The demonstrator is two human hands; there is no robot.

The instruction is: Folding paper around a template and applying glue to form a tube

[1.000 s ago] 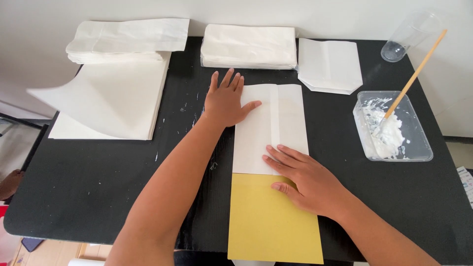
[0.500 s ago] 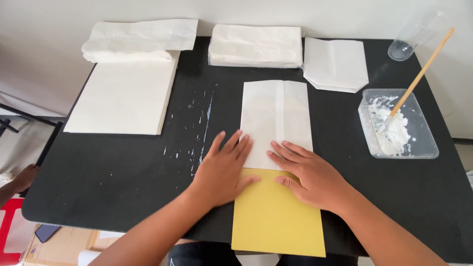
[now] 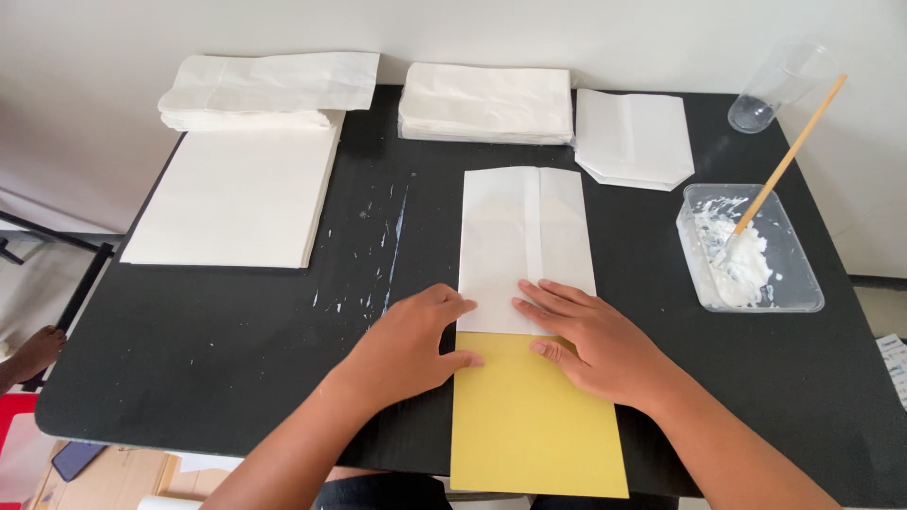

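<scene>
Head view: a folded white paper piece (image 3: 526,247) lies flat mid-table, its near end on a yellow card (image 3: 532,416). The left hand (image 3: 408,342) and right hand (image 3: 590,335) rest flat and open at that junction, gripping nothing. Right of the paper, the paste tub (image 3: 749,250) with its stick (image 3: 789,156) stands untouched. Beyond the paper sit stacked finished pieces (image 3: 487,102); this one's near end looks unfolded yet.
</scene>
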